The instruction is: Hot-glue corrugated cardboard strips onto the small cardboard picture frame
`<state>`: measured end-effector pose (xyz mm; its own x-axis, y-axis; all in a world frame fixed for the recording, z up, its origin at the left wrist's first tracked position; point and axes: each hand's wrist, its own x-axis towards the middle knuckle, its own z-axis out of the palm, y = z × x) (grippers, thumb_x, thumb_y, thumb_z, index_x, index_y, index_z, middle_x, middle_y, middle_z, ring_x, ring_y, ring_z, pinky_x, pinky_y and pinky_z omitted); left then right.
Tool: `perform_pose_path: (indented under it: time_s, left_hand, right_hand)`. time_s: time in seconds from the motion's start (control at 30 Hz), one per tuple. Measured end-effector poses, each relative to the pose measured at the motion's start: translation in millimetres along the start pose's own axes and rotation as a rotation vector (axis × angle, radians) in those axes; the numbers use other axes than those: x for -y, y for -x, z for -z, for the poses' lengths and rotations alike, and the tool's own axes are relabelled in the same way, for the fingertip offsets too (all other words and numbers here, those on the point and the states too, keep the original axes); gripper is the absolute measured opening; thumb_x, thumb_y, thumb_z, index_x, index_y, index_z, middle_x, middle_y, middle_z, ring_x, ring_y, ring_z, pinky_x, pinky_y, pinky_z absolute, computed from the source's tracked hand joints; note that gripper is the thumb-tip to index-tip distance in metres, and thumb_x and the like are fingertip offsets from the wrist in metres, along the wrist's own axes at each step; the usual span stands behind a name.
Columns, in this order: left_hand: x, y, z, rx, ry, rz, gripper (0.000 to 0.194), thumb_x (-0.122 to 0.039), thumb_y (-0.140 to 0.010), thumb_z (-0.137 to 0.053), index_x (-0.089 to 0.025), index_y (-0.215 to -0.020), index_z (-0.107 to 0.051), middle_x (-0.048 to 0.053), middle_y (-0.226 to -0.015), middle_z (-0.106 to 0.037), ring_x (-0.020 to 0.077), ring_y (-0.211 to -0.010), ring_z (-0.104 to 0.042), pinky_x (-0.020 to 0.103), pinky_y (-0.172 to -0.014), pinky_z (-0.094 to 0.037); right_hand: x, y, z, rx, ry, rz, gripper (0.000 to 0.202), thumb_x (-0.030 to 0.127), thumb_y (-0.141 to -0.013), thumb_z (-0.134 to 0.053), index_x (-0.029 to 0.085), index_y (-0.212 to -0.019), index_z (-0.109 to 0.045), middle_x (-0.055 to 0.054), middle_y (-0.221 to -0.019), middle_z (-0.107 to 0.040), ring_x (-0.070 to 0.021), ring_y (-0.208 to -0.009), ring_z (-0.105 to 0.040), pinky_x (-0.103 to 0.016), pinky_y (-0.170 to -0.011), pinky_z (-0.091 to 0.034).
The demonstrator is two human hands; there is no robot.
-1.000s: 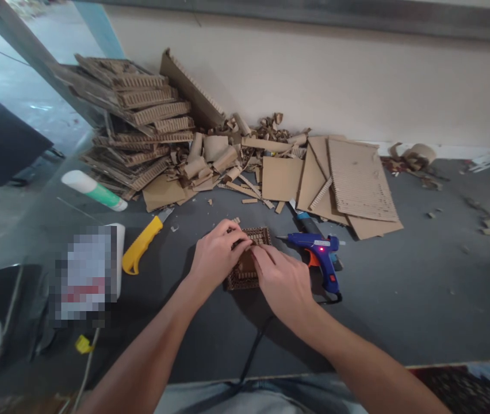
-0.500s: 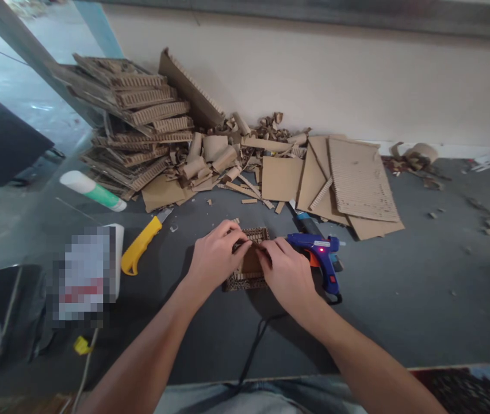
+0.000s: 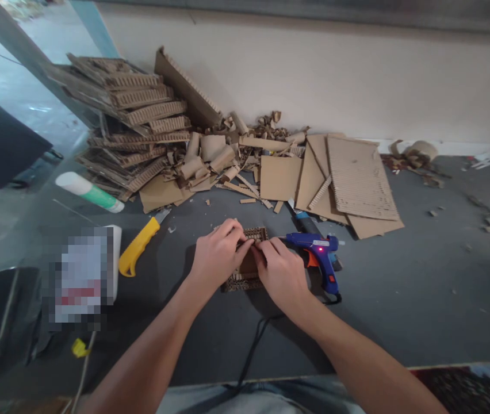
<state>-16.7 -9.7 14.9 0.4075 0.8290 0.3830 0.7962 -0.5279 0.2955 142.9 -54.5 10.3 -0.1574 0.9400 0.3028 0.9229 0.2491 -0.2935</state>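
Note:
A small corrugated cardboard tray (image 3: 245, 284) with raised fluted edges lies on the dark table in front of me. My left hand (image 3: 217, 253) is over its left side, thumb and forefinger pinched together. From the right, my right hand (image 3: 283, 267) reaches in with its fingers closed too. The two sets of fingertips almost meet above the tray, on what looks like a thin cardboard strip, mostly hidden by the fingers. Just beyond my right hand lies a blue hot glue gun (image 3: 323, 256) with a red light lit, its nozzle toward the tray.
A yellow-handled saw knife (image 3: 139, 247), a white-and-green tube (image 3: 92, 192) and a white container (image 3: 115, 259) lie at left. Stacked corrugated cardboard (image 3: 141, 106), scraps (image 3: 214, 149) and flat sheets (image 3: 361, 178) line the wall. A black cable (image 3: 253, 345) crosses the front.
Both hands stay over the tray in nearly the same pinch, with only slight finger movement. The whole view has shifted a little.

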Motion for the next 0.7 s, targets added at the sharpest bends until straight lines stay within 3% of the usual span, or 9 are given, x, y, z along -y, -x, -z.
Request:
perform_pose_path:
  time_s: [0.4, 0.7]
  left_hand:
    - [4.1, -3.2, 3.6, 0.089, 0.034, 0.005, 0.019, -0.033, -0.093, -0.064, -0.019, -0.082, -0.067, 0.003, -0.102, -0.069, 0.0146, -0.075, -0.068, 0.025, -0.052, -0.039]
    - [2.3, -3.3, 1.8, 0.013, 0.003, -0.038, 0.027, -0.034, -0.096, -0.058, -0.018, -0.077, -0.066, 0.004, -0.098, -0.07, 0.0142, -0.072, -0.066, 0.025, -0.05, -0.038]
  right_hand:
    - [-2.8, -4.3, -6.9, 0.002, -0.119, -0.062, 0.015, 0.017, -0.091, -0.057, 0.017, -0.077, -0.062, -0.003, -0.074, -0.061, -0.0152, -0.065, -0.057, -0.026, -0.055, -0.036]
    - [0.6, -6.5, -6.2, 0.041, -0.076, -0.082, 0.013, 0.014, -0.09, -0.055, 0.016, -0.081, -0.064, -0.004, -0.078, -0.06, -0.0147, -0.064, -0.055, -0.026, -0.053, -0.034]
